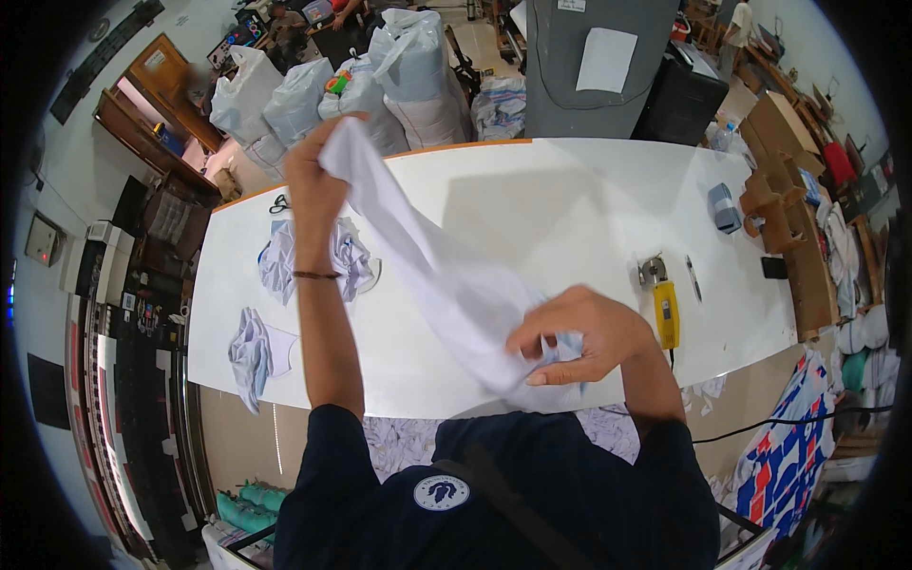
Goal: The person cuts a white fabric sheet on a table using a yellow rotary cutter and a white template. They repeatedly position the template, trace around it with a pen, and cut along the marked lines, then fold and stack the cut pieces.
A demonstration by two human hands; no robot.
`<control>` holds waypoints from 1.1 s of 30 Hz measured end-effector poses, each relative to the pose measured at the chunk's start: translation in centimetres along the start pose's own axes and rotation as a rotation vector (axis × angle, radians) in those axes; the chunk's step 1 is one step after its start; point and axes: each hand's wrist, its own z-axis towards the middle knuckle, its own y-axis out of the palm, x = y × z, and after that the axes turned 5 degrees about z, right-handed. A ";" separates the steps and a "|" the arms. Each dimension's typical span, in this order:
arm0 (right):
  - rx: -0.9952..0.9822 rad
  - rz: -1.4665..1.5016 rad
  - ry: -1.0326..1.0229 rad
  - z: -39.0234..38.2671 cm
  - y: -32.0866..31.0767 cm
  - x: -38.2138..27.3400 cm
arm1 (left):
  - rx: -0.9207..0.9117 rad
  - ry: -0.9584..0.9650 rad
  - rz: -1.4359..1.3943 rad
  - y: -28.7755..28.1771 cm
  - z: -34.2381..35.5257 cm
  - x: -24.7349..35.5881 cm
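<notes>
A long piece of white cloth [418, 247] stretches slantwise over the table between my hands, its lower part blurred by motion. Raised at the far left, my left hand [318, 176] grips the cloth's upper end. My right hand [594, 332] is curled about the lower end near the front edge, with pale bluish fabric [567, 348] showing between thumb and fingers. Under my left forearm lies a crumpled heap of white and bluish cloth [350, 256]. Another bunched cloth piece [249, 351] hangs over the table's front left edge.
On the white table [532, 190] lie black scissors [278, 204], a yellow handheld rotary cutter [667, 309], a pen [693, 278], a folded blue-grey bundle [725, 209] and a black phone [774, 268]. Full white sacks [413, 71] and a grey cabinet [598, 71] stand beyond the far edge.
</notes>
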 end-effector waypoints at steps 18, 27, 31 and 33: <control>1.077 -0.390 -0.121 4.2 -2.8 -1.1 | -0.319 -0.211 -0.269 14.3 -16.8 1.9; 1.182 -0.110 -0.035 -1.9 -16.9 8.1 | -0.361 -0.012 0.556 6.0 -8.1 -10.0; 1.270 0.019 -0.116 -3.5 -19.2 7.9 | -0.101 0.017 0.686 1.8 -2.8 -4.8; 1.216 0.035 -0.222 -4.8 -18.3 5.4 | 0.037 0.179 0.642 -0.7 -2.9 -1.4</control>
